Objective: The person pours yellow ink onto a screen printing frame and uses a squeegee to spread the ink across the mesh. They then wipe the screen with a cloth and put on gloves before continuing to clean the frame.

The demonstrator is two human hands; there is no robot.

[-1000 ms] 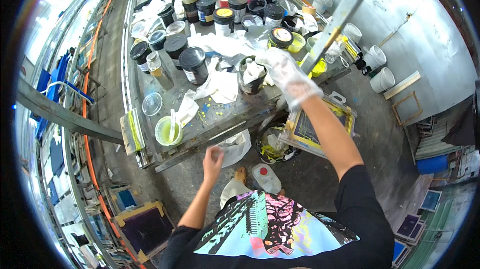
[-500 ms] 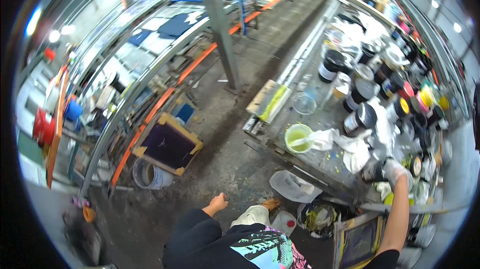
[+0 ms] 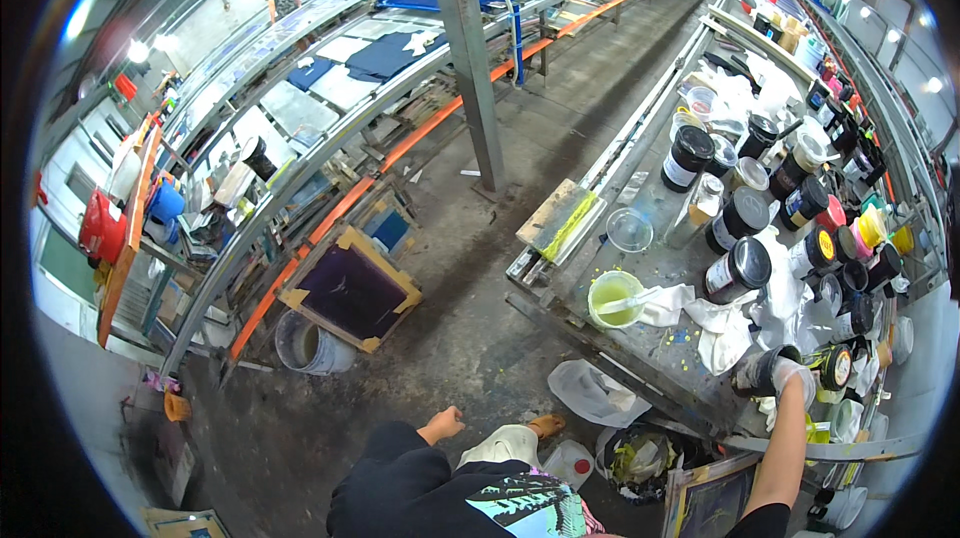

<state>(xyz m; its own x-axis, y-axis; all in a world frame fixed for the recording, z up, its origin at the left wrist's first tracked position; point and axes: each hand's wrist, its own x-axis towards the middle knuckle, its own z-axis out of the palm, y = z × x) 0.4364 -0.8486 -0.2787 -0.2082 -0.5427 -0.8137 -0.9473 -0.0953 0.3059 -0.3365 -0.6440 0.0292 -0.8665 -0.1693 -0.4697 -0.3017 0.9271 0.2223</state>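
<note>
Near first: left hand [image 3: 441, 425], bare, over the floor [image 3: 470, 353]; fingers loosely curled, nothing seen in them. Right hand [image 3: 790, 376], in a pale see-through glove, is at the rim of the dark open tub [image 3: 752, 375], near edge of the tabletop [image 3: 668, 266]. Its fingers are hidden by glove and rim, so can't tell how open they are or whether they grip.

Change: view has swung left toward the aisle; right hand has stayed at the tub, so the contact is kept but now sits off to the right of view.

Counts, moving out: one red-capped jug [image 3: 560, 462], one bin [image 3: 645, 466] of yellow-stained waste, one tub of yellow-green liquid [image 3: 612, 290] with a white-handled tool in it, one clear round dish [image 3: 629, 231], three big black-lidded tubs [image 3: 738, 270] along the tabletop's left side; containers beyond overlap, no count. Far back: two people [image 3: 282, 0].
</note>
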